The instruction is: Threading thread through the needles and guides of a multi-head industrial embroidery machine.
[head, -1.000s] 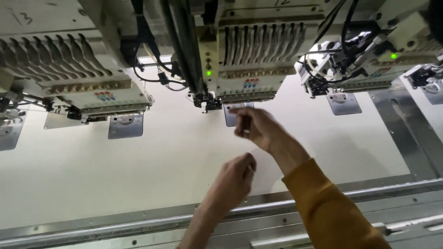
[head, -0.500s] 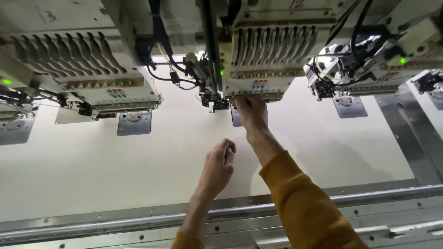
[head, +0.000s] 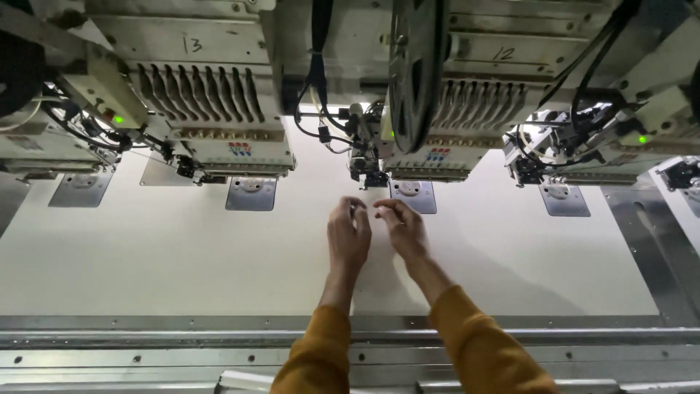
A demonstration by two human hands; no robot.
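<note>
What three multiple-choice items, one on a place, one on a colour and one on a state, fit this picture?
1. Where are both hands?
A. over the white fabric, before the middle embroidery head
B. on the metal rail
C. at the far left head

2. What colour are the sleeves?
A. blue
B. mustard yellow
C. black

3. How do the fingertips stand?
A. spread flat
B. clenched in fists
C. drawn close together

Answers: 1 A, the left hand and right hand hover over the white fabric near the middle embroidery head; 2 B, the sleeves are mustard; 3 C, the fingertips nearly meet.
</note>
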